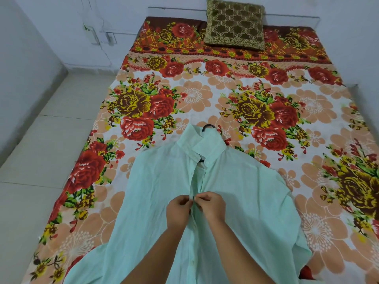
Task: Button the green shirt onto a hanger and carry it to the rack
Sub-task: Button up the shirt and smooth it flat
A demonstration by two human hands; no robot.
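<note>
The pale green shirt (160, 181) lies spread flat, front up, on the flowered bed. A black hanger sits inside it; its hook (208, 127) sticks out above the collar, and a bit of black shows at the open neck. My left hand (178, 210) pinches the left edge of the button placket at mid-chest. My right hand (211, 206) pinches the right edge at the same spot, fingertips meeting those of the left hand. The placket gapes slightly between my hands and the collar. The rack is out of sight.
The bed (225, 95) with its red and orange flower sheet fills most of the view. A brown-gold cushion (234, 24) leans at the headboard. Pale tiled floor (41, 160) runs along the bed's left side, with white walls behind.
</note>
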